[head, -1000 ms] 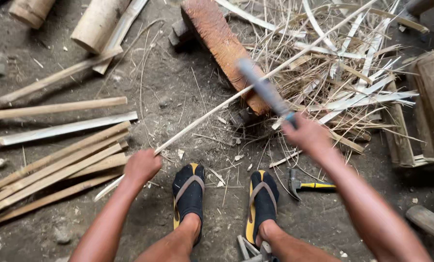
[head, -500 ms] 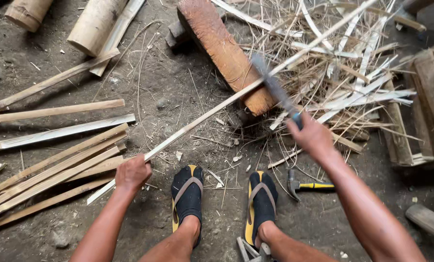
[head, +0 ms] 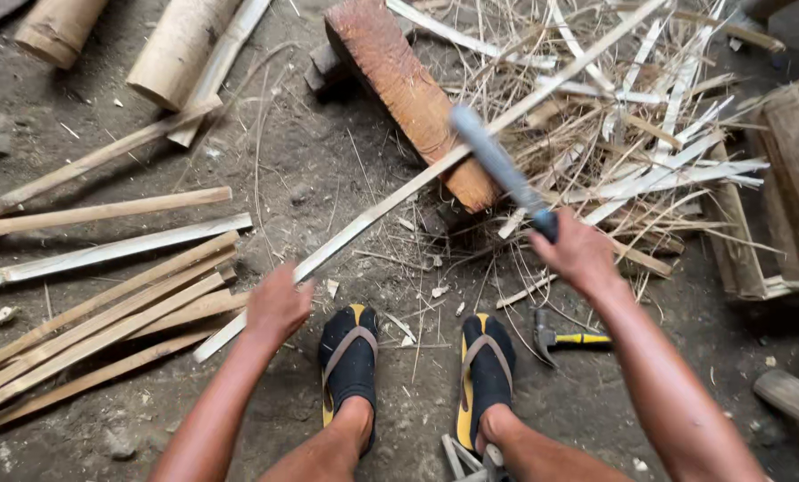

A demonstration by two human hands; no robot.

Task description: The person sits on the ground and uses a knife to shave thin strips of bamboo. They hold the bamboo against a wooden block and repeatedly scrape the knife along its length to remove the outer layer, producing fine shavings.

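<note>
Bamboo strip (head: 390, 201): lies across wooden block (head: 413, 98), near end gripped by left hand (head: 277, 306), fingers curled round it. Right hand (head: 579, 254): fingers wrapped around blade (head: 497, 165) (blurred) above strip.

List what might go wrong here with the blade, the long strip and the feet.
1. The right hand holds a grey-bladed knife over the long pale bamboo strip lying across the reddish wooden block; a glancing stroke might slide toward the left hand gripping that strip.
2. Feet in open black and yellow sandals sit close below, exposed to chips or a dropped blade.
3. The yellow-handled hammer and scattered slivers could trip.
</note>
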